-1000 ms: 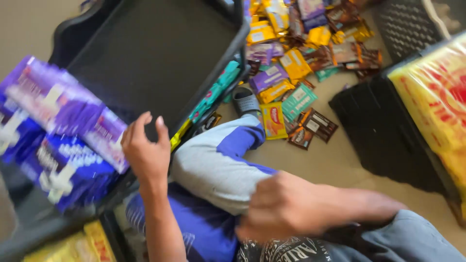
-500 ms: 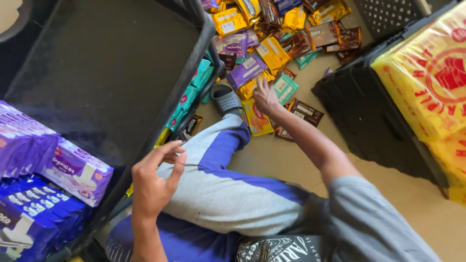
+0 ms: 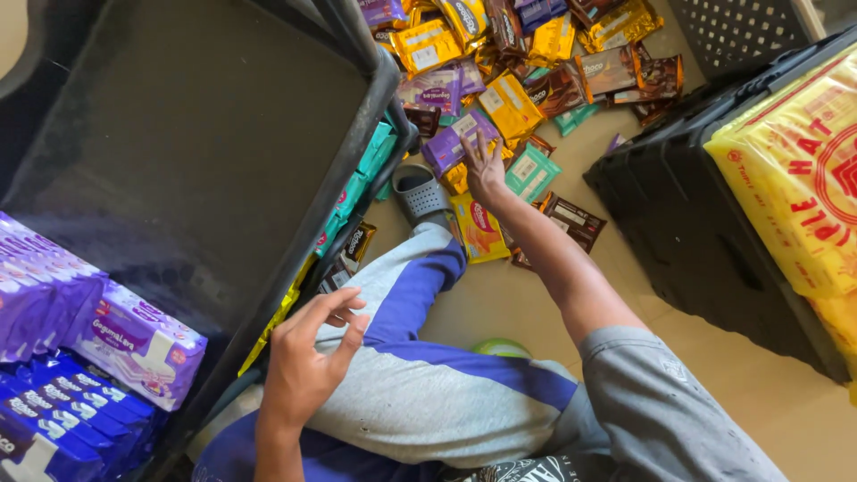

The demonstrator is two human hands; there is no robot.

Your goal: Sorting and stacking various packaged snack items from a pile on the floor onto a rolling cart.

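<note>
The right hand [image 3: 486, 171] reaches out to the heap of snack packets [image 3: 518, 62] on the floor at 12 o'clock, its fingers [image 3: 471, 145] spread and resting on a purple packet [image 3: 457, 138] at the heap's near edge; they do not close around it. A yellow packet [image 3: 478, 228] lies just under the wrist, beside a grey slipper [image 3: 420, 192]. The left hand [image 3: 303, 357] hovers at 7 o'clock above the grey-and-blue trouser leg [image 3: 420, 393], fingers loosely curled, holding nothing, beside the big black bin [image 3: 178, 161] with purple boxes [image 3: 134, 344] stacked in its corner.
</note>
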